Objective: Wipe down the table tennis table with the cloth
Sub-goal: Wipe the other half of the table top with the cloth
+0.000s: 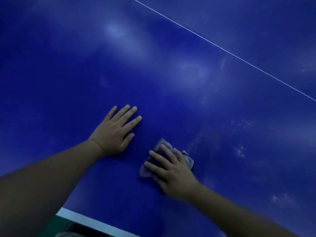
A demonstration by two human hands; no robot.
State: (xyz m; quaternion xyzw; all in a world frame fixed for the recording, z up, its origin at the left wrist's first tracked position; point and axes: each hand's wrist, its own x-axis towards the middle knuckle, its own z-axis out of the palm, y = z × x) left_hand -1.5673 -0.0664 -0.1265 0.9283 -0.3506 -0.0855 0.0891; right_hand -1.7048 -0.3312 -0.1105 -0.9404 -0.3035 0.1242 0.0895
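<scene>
My right hand (171, 170) presses flat on the cloth (187, 159), on the blue table (171, 57). My left hand (116, 130) lies flat beside it, holding nothing. The cloth looks soft and light, so I push from on top.

I saw a deep blue table tennis table (68, 69) crossed by one thin white painted line (222, 48), with a broad white edge band (89, 219) along its near side. The crumpled pale lavender cloth (189, 160) looked mottled with whitish patches. Pale dusty specks (241, 151) dotted the blue, and dark green floor (51, 227) showed beyond the band.
</scene>
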